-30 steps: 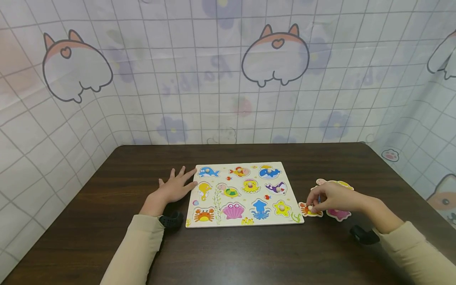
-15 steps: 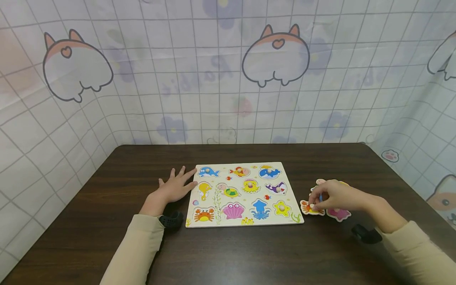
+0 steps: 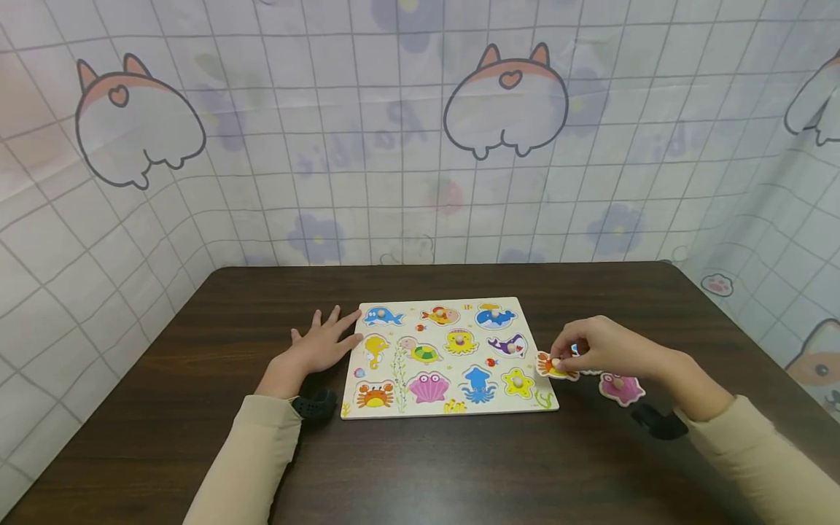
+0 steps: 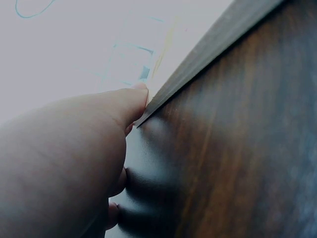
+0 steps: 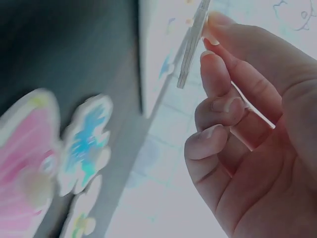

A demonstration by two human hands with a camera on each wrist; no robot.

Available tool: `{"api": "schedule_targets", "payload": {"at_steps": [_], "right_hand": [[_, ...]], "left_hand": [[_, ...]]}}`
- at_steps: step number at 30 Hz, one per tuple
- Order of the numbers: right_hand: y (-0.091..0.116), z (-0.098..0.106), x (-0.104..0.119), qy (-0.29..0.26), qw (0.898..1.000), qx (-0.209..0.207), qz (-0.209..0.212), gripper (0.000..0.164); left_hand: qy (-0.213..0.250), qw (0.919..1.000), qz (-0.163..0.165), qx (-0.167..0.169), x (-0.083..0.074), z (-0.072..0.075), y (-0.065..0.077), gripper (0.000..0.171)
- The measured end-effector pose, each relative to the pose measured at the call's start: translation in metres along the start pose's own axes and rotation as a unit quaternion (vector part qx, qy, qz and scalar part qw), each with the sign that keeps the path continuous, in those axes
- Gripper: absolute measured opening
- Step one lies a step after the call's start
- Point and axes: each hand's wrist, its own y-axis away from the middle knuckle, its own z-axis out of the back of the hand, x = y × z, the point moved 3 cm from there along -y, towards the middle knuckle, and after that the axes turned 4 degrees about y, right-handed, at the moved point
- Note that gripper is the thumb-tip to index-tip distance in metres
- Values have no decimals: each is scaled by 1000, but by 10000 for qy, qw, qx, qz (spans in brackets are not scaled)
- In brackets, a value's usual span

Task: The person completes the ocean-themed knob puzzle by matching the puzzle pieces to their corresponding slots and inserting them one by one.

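Observation:
In the head view my right hand (image 3: 610, 348) pinches the knob of an orange crab puzzle piece (image 3: 546, 364), which overlaps the right edge of the pale puzzle board (image 3: 459, 366). The right wrist view shows the piece edge-on between thumb and fingertips, raised off the table. My left hand (image 3: 321, 347) lies with fingers spread, fingertips right at the board's left edge. In the left wrist view its thumb (image 4: 131, 104) meets that edge. A printed crab (image 3: 375, 394) marks the board's lower left. Knobbed pieces, among them a yellow starfish (image 3: 518, 383), sit in the board.
Right of the board lies a pink shell piece (image 3: 621, 389). In the right wrist view a blue piece (image 5: 86, 144) and a pale-edged piece (image 5: 81, 213) lie beside it, mostly hidden by my hand in the head view. A patterned cloth (image 3: 394, 197) hangs behind the dark table (image 3: 446, 467).
My right hand has lifted the crab piece and carried it left and slightly up, to the board's right edge. The pink shell piece is now uncovered. My left hand has not moved.

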Motion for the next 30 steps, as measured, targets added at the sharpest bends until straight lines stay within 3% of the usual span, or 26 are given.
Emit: {"api": "schedule_targets", "payload": {"at_steps": [17,30], "right_hand": [[-42,-16,45,-190,9983,-369,402,9],[-73,-39,71,-10,9970,-133,765,3]], "left_hand": [[5,10000,-24,8,0,1,0,65],[-11,10000,-19,-16,1,-1,-1,66]]}}
